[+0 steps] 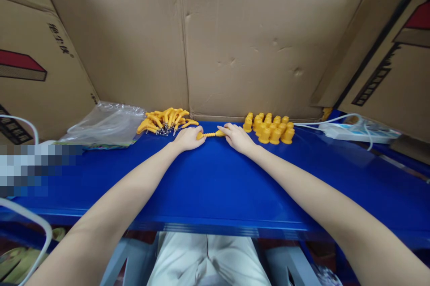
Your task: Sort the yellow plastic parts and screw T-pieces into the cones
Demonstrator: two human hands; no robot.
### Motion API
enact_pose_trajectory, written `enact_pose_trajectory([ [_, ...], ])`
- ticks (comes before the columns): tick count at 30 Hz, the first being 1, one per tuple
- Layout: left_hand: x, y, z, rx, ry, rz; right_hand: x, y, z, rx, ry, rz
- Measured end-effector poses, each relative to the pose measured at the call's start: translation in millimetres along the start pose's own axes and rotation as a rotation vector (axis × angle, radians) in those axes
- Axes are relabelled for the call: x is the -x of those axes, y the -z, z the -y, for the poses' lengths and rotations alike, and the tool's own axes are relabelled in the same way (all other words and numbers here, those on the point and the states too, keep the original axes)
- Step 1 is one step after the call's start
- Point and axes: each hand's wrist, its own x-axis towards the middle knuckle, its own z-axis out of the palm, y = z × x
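Note:
My left hand [190, 138] is closed on one end of a yellow plastic piece [210, 134] with a ridged, twisted middle. The fingers of my right hand [238, 137] grip its other end, so it lies level between both hands just over the table. Whether it is one part or two joined parts is too small to tell. Close by on the left is a pile of yellow curved parts [168, 118] with small silvery coil-like metal bits [163, 130]. To the right of my right hand stand several upright yellow flared caps [275, 134] in rows.
Clear plastic bags [104, 125] lie left on the blue table [215, 187]. A white power strip [359, 133] with cables sits at the right. Cardboard [268, 31] walls the back and both sides. Grey stool parts [292, 263] show below the table edge.

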Motion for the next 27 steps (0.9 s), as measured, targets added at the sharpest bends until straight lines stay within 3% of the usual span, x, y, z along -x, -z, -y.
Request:
enact_pose_trajectory([
  [4,-1.3,-3.0,-0.7,0.064,-0.022,-0.040,-1.9,-8.3,-7.6,-0.088,0.079,-0.063],
  [11,-3.0,-5.2,0.1,0.103,0.062,-0.068,-1.9,-17.7,-12.3,-0.329,0.145,-0.150],
  [15,-3.3,-5.9,-0.9,0.084,0.112,-0.083,-2.9,-22.3,-16.7,-0.518,0.031,-0.188],
  [21,-2.2,-4.5,-2.2,0.066,0.152,-0.082,-9.7,-29.9,-27.8,-1.025,-0.160,-0.134],
  [27,-0.6,-1.9,-5.2,0.038,0.157,-0.073,-11.8,-24.4,-24.1,-1.155,-0.331,-0.120],
])
